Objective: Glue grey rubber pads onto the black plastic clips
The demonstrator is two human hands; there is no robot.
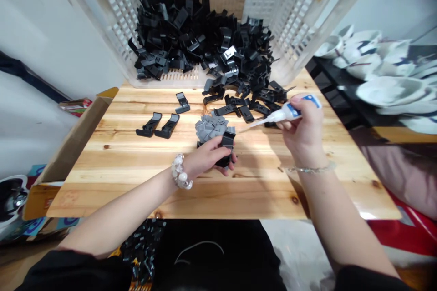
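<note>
Working at a wooden table (112,168), facing a white basket (118,22) along its far side; gripping a black clip (228,142) in the left hand (208,157) over the table's middle, clasping a nozzled bottle (290,110) in the right hand (305,127) above its right half.

The single view looks forward and down from the head, over both hands (213,157).

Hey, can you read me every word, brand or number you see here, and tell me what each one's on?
No text is readable.
Squeeze bottle in the right hand: blue-and-white label, too blurred.
Red packet: print too small.
Carton: small reddish mark, illegible.
Tabletop: faint reddish mark, illegible.
</note>
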